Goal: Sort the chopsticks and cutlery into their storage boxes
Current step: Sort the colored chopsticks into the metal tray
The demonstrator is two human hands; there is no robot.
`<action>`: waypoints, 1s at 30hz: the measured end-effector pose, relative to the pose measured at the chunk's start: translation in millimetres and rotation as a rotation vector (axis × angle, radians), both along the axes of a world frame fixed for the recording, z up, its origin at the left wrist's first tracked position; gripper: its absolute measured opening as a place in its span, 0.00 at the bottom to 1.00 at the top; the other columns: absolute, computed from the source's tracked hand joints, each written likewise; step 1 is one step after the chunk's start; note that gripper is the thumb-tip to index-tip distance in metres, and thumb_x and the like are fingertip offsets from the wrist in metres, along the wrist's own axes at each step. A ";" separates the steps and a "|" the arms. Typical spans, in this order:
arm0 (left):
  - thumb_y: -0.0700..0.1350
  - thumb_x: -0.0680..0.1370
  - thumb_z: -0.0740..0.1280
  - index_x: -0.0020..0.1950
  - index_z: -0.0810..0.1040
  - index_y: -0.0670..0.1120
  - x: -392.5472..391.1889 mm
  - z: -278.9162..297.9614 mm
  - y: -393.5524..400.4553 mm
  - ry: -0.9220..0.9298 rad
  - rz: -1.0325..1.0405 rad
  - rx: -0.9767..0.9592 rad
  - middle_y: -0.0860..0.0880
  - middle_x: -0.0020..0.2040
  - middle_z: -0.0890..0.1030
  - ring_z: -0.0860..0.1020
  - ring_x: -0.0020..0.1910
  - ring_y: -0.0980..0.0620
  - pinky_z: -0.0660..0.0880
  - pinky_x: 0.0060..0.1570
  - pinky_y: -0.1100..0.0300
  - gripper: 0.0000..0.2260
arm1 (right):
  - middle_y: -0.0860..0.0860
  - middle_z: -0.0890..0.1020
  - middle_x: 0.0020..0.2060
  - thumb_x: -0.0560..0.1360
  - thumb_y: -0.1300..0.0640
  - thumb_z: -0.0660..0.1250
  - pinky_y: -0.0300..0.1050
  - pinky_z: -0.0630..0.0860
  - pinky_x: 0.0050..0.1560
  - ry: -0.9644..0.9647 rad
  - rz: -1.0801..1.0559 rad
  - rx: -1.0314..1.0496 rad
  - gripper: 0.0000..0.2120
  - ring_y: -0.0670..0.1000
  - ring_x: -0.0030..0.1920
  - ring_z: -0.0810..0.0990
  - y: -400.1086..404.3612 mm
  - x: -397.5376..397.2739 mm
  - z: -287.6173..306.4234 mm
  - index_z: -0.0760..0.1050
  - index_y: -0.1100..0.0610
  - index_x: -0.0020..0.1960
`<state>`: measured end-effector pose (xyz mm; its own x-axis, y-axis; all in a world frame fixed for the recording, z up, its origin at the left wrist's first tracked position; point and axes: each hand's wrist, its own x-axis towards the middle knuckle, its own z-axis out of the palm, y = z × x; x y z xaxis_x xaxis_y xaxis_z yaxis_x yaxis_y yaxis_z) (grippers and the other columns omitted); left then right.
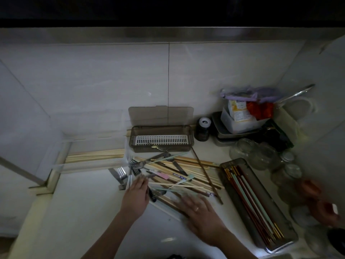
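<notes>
Wooden chopsticks (188, 176) lie mixed with forks (137, 165); my left hand (135, 195) and right hand (197, 212) rest flat, holding nothing. I should pick one kind only.

The view is dim and grainy; the right hand (197, 212) is motion-blurred, and the wall's lines bow near the edges.

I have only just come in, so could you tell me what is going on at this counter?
A person is sorting a mixed pile of wooden chopsticks and metal forks. The left hand reaches into it; the right hand, blurred, lies flat over it. The long metal box holds coloured chopsticks; the brown plastic box looks nearly empty.
</notes>
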<state>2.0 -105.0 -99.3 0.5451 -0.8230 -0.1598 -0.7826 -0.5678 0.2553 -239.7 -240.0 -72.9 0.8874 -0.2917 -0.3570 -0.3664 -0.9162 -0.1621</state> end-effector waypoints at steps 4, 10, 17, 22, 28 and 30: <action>0.46 0.76 0.56 0.75 0.62 0.45 0.6 -4.6 7.7 0.005 -0.015 -0.029 0.45 0.75 0.64 0.62 0.74 0.46 0.63 0.71 0.51 0.26 | 0.40 0.69 0.70 0.80 0.39 0.43 0.50 0.47 0.69 0.096 -0.036 0.071 0.26 0.43 0.69 0.68 6.7 4.7 -6.7 0.59 0.46 0.74; 0.43 0.65 0.73 0.66 0.74 0.52 -29.5 -2.3 22.8 -0.115 -0.287 -0.123 0.48 0.65 0.77 0.79 0.60 0.48 0.77 0.53 0.54 0.30 | 0.37 0.37 0.71 0.69 0.32 0.29 0.50 0.25 0.67 -0.051 -0.037 0.110 0.29 0.43 0.72 0.31 -6.1 8.7 -2.5 0.26 0.36 0.67; 0.54 0.74 0.57 0.70 0.69 0.58 -40.7 -8.7 31.0 -0.160 -0.349 -0.029 0.50 0.73 0.68 0.69 0.69 0.49 0.71 0.60 0.52 0.23 | 0.46 0.55 0.74 0.76 0.37 0.30 0.55 0.43 0.72 0.076 -0.190 -0.007 0.35 0.48 0.74 0.58 -15.2 14.2 3.5 0.54 0.51 0.76; 0.53 0.73 0.57 0.69 0.69 0.58 -37.2 -3.9 38.6 -0.141 -0.331 -0.036 0.54 0.73 0.66 0.67 0.70 0.52 0.71 0.63 0.50 0.23 | 0.46 0.52 0.77 0.76 0.38 0.35 0.55 0.43 0.74 -0.111 -0.278 0.021 0.34 0.49 0.77 0.46 -26.7 23.6 7.2 0.51 0.50 0.77; 0.50 0.73 0.57 0.68 0.71 0.53 -38.6 -2.6 46.9 -0.102 -0.305 -0.070 0.53 0.70 0.72 0.68 0.69 0.53 0.60 0.65 0.55 0.23 | 0.48 0.55 0.76 0.80 0.52 0.54 0.50 0.50 0.75 -0.300 -0.299 0.033 0.27 0.50 0.76 0.53 -34.6 37.9 14.0 0.50 0.51 0.77; 0.50 0.72 0.57 0.67 0.71 0.53 -38.3 0.0 48.4 -0.074 -0.305 -0.059 0.53 0.69 0.73 0.72 0.67 0.54 0.67 0.64 0.58 0.23 | 0.47 0.47 0.77 0.81 0.50 0.52 0.53 0.47 0.75 -0.178 -0.269 0.010 0.30 0.49 0.77 0.45 -36.3 46.5 12.2 0.41 0.51 0.77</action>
